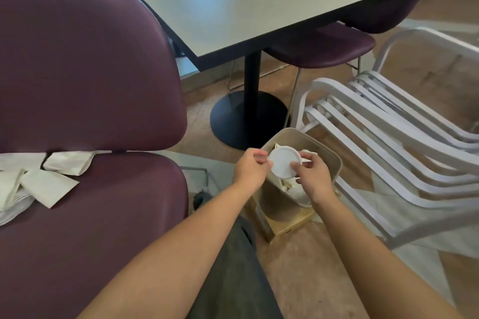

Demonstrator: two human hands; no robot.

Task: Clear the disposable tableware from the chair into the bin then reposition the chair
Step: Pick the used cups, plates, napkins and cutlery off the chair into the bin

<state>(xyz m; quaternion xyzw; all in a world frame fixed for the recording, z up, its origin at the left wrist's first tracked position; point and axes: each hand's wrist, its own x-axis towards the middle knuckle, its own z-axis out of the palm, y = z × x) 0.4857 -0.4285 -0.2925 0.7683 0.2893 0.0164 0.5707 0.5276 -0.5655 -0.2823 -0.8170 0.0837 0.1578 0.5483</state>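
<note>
On the far left, the maroon chair point(77, 215) fills much of the view, its padded back rising above a wide seat. Along the seat's left edge and back seam lie white paper sleeves point(49, 186), some overlapping, with a pile of white plastic cutlery point(15, 202) partly tucked under them at the left edge. Further right, past the seat's right edge, the left hand point(248, 171) is held over the beige bin point(334, 163) that stands on the floor; its fingers are curled and its thumb and fingertips pinch the left rim of a small round white plate point(283, 163). The right hand point(311, 176) grips the same plate from the other side, thumb on its face and fingers curled round the right rim, so the plate is held between both hands, tilted toward the camera, just above the bin's opening. Inside the bin, white disposable pieces point(298, 189) show below the plate; what each one is cannot be told. Behind the bin stands a table point(259, 2) with a pale top on a black pedestal point(248, 116), and a second maroon seat point(321, 46) is tucked under its near right corner. On the right, a white slatted chair point(388, 137) sits close beside the bin on the brown floor.
</note>
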